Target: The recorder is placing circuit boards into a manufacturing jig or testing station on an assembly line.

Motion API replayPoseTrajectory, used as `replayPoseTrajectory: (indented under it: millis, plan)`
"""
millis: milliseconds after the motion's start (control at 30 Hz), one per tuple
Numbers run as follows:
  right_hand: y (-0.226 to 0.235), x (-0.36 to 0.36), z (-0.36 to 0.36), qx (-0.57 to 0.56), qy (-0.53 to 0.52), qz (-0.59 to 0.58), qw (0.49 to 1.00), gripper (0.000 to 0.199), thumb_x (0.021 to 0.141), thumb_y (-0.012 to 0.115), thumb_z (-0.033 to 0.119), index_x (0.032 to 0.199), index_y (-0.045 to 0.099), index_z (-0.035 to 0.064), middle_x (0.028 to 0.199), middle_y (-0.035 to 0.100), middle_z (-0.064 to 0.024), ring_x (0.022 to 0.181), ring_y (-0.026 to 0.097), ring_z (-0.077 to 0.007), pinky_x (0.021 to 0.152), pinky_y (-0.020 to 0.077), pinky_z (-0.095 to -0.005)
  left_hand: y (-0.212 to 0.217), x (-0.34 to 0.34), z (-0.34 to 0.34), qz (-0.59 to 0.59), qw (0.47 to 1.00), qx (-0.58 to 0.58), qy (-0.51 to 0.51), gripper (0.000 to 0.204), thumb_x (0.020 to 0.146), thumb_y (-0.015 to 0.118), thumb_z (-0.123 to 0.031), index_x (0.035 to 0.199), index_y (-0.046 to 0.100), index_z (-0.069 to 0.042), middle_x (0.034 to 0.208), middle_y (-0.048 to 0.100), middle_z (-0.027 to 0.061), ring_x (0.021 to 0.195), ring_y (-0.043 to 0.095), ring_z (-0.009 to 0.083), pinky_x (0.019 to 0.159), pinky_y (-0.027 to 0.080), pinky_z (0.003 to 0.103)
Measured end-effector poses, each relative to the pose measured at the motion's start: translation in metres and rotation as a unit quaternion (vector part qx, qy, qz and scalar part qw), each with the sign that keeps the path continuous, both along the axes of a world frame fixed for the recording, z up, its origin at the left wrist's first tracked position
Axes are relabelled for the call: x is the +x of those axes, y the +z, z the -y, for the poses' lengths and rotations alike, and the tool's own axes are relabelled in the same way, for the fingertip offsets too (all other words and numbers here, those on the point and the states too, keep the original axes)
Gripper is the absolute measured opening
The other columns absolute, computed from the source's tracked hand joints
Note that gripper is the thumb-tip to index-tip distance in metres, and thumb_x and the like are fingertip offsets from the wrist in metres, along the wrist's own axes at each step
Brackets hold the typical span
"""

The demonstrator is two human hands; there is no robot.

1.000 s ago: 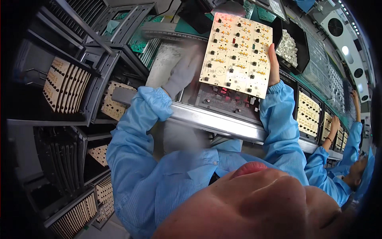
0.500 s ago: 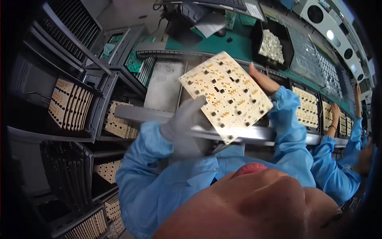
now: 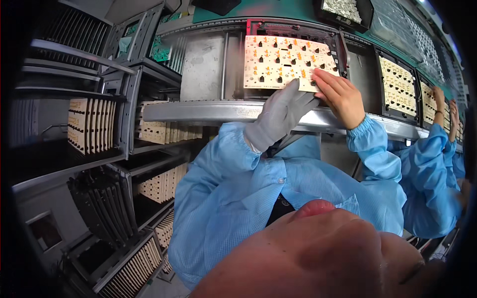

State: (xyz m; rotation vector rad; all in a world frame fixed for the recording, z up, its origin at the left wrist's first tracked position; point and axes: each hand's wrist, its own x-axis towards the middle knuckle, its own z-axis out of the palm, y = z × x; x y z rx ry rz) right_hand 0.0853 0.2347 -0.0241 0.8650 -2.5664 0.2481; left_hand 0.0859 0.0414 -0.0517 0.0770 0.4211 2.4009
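Note:
A cream circuit board (image 3: 276, 69) with black components and orange parts lies flat in a dark frame (image 3: 343, 55) on the conveyor line in front of me. My left hand (image 3: 279, 115), in a grey glove, is at the board's near edge, fingers stretched out and thumb raised against that edge. Bare, my right hand (image 3: 344, 101) rests its extended fingertips on the board's near right corner. Neither hand is wrapped round the board. Red light falls on the frame's far left corner.
A metal rail (image 3: 198, 110) runs along the conveyor's near side. Racks with upright boards (image 3: 92, 124) stand at left. More boards in frames (image 3: 399, 85) sit along the line at right, where a co-worker's hand (image 3: 439, 99) reaches in. A black bin (image 3: 365, 15) of small pale parts is beyond.
The board, held tilted in the air between both hands before, now lies in the frame on the line. My hands have come together at its near edge, and the view has shifted.

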Motion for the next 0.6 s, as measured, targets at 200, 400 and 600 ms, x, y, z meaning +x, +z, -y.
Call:
replayPoseTrajectory:
  millis: [200,400,600]
  plan:
    - [0.001,0.024,0.009,-0.013,-0.041,0.003,0.999,0.039,0.075,0.068,0.020,0.112,0.061,0.0069,0.117,0.061,-0.0051,0.099,0.061,-0.0195,0.078,0.0489,-0.0303,0.006,0.000,0.013,-0.009,0.996,-0.042,-0.076,0.051,0.102,0.025,-0.034,0.139,0.027,0.002,0.137,0.040,0.0168,0.124,0.044,0.0284,0.107,0.034,0.040]
    - [-0.020,0.010,-0.010,-0.024,-0.079,0.033,0.996,0.034,0.081,0.062,0.016,0.114,0.059,0.0062,0.119,0.060,-0.0066,0.109,0.057,-0.0223,0.083,0.0448,-0.0339,-0.003,-0.014,0.009,-0.017,0.979,-0.129,-0.159,0.048,0.101,0.032,-0.033,0.135,0.035,0.001,0.129,0.049,0.0150,0.116,0.052,0.0263,0.099,0.042,0.040]
    - [-0.026,0.006,-0.014,-0.010,-0.082,0.016,0.996,0.035,0.080,0.062,0.014,0.114,0.059,0.0053,0.119,0.060,-0.0069,0.108,0.057,-0.0226,0.083,0.0449,-0.0343,0.028,-0.020,0.037,-0.533,0.636,-0.548,0.109,0.030,0.086,0.062,-0.020,0.111,0.060,-0.003,0.098,0.065,0.0115,0.093,0.062,0.0267,0.084,0.048,0.035]
